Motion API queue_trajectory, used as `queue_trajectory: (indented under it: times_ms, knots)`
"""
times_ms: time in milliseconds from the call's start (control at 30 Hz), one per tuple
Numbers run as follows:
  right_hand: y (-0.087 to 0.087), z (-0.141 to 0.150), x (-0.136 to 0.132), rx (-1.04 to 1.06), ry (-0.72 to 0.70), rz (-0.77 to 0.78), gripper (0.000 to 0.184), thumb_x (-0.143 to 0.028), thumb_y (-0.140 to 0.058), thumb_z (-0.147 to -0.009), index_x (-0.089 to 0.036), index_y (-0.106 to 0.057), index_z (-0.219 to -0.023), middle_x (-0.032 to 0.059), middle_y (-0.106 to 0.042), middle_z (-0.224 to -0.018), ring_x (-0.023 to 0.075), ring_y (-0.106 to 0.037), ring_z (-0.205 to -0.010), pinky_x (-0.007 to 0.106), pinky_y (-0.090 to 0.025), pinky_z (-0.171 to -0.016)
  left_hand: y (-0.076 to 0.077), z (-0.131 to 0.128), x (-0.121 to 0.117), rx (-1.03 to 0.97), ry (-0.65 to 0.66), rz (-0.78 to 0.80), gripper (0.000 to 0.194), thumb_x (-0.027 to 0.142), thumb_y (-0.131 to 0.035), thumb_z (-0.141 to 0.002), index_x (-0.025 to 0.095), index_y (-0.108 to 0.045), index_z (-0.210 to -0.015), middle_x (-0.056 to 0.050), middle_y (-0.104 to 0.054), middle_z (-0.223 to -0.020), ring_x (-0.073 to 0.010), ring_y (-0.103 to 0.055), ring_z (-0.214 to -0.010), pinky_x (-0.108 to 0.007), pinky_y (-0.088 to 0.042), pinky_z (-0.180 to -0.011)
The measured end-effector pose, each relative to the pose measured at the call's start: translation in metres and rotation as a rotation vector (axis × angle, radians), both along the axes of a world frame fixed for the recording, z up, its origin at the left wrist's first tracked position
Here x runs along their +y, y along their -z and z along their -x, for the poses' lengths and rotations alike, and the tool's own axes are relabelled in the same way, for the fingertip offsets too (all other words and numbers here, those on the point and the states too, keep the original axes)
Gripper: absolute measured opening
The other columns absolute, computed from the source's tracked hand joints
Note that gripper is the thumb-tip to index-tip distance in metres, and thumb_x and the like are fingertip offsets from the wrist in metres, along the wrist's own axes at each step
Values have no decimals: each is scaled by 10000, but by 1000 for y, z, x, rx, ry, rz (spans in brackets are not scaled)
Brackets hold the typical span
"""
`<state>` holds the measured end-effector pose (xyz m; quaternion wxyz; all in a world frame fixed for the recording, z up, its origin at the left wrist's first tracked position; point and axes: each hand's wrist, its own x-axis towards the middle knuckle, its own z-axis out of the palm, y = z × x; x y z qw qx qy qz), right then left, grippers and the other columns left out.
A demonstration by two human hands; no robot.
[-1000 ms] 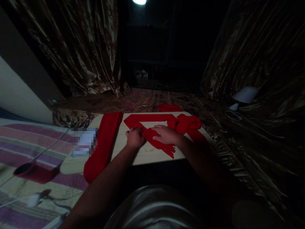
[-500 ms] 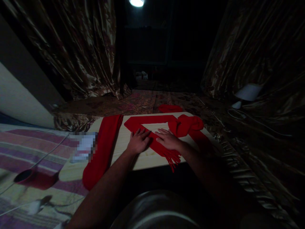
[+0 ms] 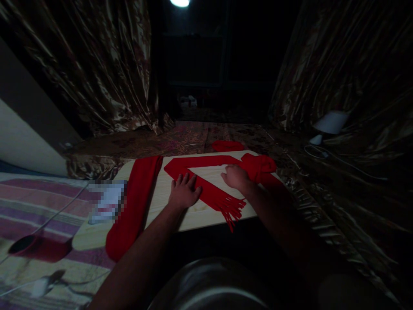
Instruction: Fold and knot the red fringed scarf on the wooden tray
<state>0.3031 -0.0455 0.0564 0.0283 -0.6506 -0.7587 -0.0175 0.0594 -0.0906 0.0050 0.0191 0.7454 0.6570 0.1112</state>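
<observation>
A red fringed scarf (image 3: 209, 191) lies bent in a V on a pale wooden board (image 3: 196, 217), its far strip running right into a bunched, looped part (image 3: 263, 163). My left hand (image 3: 184, 191) rests flat with fingers spread on the near strip, close to the bend. At the right end of the far strip, my right hand (image 3: 237, 176) is closed, fingers curled at the scarf's edge; its fingertips are partly hidden. A folded red cloth (image 3: 135, 202) lies across the board's left side and hangs over the front edge.
A blurred-out white item (image 3: 109, 202) lies at the board's left. On the striped bedding are a red cup-like container (image 3: 41, 249) and a white plug (image 3: 40, 286) with cords. Another red piece (image 3: 227, 146) lies behind the board. A small lamp (image 3: 331, 122) stands right, near curtains (image 3: 119, 77).
My right hand has lifted off the near strip, moved up and right to the far strip, and curled its fingers. The bunched part lies further back. My left hand stays on the scarf.
</observation>
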Motion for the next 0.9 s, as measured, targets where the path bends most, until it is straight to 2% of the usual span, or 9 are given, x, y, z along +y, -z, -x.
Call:
queue_trajectory:
  times_ms: [67,133,267,367,500,600,767,900]
  knots:
    - [-3,-1,11,-56,-93,-75,383,-290,-469,-946,-128,-731,-1173,221,-589,-1380,347,-497,-1302,475,-383,-1069,-1,0,0,-8,0,9,738,663,-326,-945,293,-343,-1583,-94,-298,-1652,-377,-214,-1526,-608,-187,-1197]
    - [-3,-5,25,-109,-116,-65,371,-210,-505,-897,-155,-741,-1179,201,-494,-1498,383,-383,-1404,555,-313,-1120,-1,0,0,-22,4,18,743,661,-334,-943,287,-341,-1585,-99,-288,-1655,-381,-203,-1528,-612,-177,-1197]
    - [0,-17,55,-84,-80,25,538,-125,-520,-839,-207,-617,-1362,114,-337,-1629,357,-253,-1500,646,-190,-1174,-2,0,-1,-43,6,27,749,663,-351,-937,280,-352,-1581,-105,-281,-1657,-391,-188,-1530,-626,-163,-1193]
    - [-1,-24,70,14,-37,-93,603,-124,-512,-830,-156,-518,-1432,122,-237,-1669,334,-341,-1459,570,-282,-1172,-3,-1,-1,-47,-5,20,759,664,-362,-932,268,-357,-1578,-109,-286,-1655,-378,-190,-1531,-606,-167,-1197]
    - [-10,-32,73,191,102,-316,561,-174,-481,-869,-96,-471,-1425,159,-176,-1678,311,-476,-1360,419,-420,-1099,-5,-3,-2,-56,-48,22,830,681,-382,-917,223,-289,-1602,-154,-255,-1659,-339,-207,-1534,-557,-184,-1207]
    - [-16,-38,69,235,105,-412,536,-172,-468,-880,-95,-463,-1410,144,-195,-1674,290,-465,-1373,380,-427,-1099,-7,-4,-2,-48,-54,17,832,682,-372,-918,214,-291,-1601,-167,-241,-1662,-336,-219,-1530,-549,-190,-1205]
    - [-23,-46,63,262,100,-448,509,-174,-470,-889,-106,-473,-1393,136,-252,-1655,280,-445,-1389,385,-422,-1112,-10,-3,0,-68,-76,14,820,670,-329,-934,199,-281,-1603,-167,-223,-1667,-359,-276,-1502,-551,-232,-1185]
    - [-27,-47,62,300,134,-505,540,-179,-482,-882,-86,-438,-1412,176,-232,-1651,291,-407,-1418,407,-409,-1124,-13,-2,1,-70,-98,17,774,619,-276,-959,145,-347,-1566,-162,-326,-1631,-368,-304,-1474,-556,-275,-1159]
